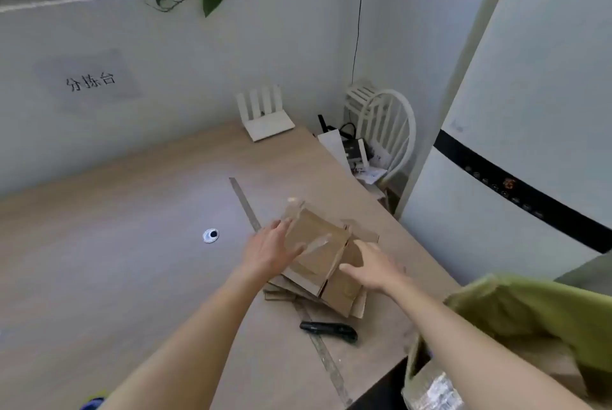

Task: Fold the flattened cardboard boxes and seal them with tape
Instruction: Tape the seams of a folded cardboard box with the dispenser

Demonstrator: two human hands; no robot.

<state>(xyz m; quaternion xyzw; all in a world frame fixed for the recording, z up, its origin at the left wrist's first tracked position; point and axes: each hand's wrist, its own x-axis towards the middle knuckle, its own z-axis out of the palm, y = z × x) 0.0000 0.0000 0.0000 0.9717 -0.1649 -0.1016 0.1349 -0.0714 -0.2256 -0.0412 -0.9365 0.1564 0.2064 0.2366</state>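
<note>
Both hands spread wide: left hand point(271, 252) and right hand point(372, 265) flank the top cardboard box point(318, 244) on the stack, its fold line running away between them.

Open table to the left, clutter to the right and near edge

The table point(116, 244) lies broad and bare on the left, broken only by a small round cap point(211, 235). The cardboard stack point(318, 264) sits right of centre, with both hands on it; a black cutter point(329, 331) lies just in front of the stack. A white router point(265, 116) stands at the far wall. A green bag point(530, 320) crowds the near right corner.
</note>
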